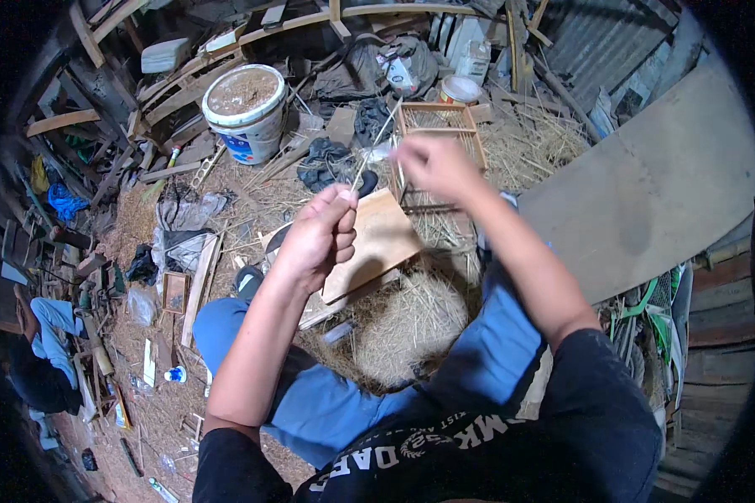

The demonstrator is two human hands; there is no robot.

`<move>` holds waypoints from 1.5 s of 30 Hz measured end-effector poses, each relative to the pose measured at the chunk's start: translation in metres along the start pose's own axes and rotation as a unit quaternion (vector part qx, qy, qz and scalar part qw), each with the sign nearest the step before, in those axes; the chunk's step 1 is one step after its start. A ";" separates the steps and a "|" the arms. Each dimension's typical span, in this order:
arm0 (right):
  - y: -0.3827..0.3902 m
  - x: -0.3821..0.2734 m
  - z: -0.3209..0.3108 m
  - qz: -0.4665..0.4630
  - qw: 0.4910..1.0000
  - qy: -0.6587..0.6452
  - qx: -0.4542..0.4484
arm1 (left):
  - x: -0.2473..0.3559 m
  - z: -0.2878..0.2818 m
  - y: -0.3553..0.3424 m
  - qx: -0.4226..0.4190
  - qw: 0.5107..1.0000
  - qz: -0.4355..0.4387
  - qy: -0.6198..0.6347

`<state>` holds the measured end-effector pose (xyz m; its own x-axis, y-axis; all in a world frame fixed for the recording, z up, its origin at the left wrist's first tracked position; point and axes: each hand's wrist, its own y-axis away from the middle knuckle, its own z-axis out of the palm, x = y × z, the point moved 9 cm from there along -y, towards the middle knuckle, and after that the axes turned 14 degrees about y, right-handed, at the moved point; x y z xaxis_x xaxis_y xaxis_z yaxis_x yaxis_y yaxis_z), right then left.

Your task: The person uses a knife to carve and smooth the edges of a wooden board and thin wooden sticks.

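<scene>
My left hand (pixel 319 230) grips a thin pale stick (pixel 380 132) near its lower end; the stick slants up and to the right. My right hand (pixel 428 168) is raised just right of the stick, blurred by motion, its fingers bent; I cannot make out whether it holds anything. Below both hands lies a light wooden board (pixel 386 239), with a dark curved object (pixel 365 183) by its upper edge and another dark piece partly behind my left hand. A small wooden frame with slats (pixel 449 117) sits beyond my right hand among straw.
A dirty white bucket (pixel 247 138) stands back left. A large flat sheet (pixel 637 176) leans at right. Straw, scrap wood, black bags (pixel 327 168) and timber litter the ground around my crossed legs. Another person (pixel 46 344) sits at the far left.
</scene>
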<state>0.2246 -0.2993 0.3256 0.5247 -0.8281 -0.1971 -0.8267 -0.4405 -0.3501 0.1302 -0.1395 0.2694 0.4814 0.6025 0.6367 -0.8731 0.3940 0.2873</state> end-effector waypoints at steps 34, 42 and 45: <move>-0.012 0.024 0.003 0.131 0.870 -0.467 0.090 | 0.034 0.003 -0.020 -0.248 0.865 0.018 0.437; -0.006 0.020 0.000 0.162 0.854 -0.483 0.106 | 0.054 -0.009 -0.029 -0.023 0.961 0.268 -0.072; -0.005 0.004 0.000 0.141 0.856 -0.488 0.091 | 0.059 -0.003 -0.028 -0.017 0.944 0.325 -0.047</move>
<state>0.2309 -0.3009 0.3267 0.3031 -0.1684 -0.9380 -0.9496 -0.1356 -0.2825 0.1830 -0.1126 0.2964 -0.1664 0.6609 0.7318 -0.9777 -0.0145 -0.2093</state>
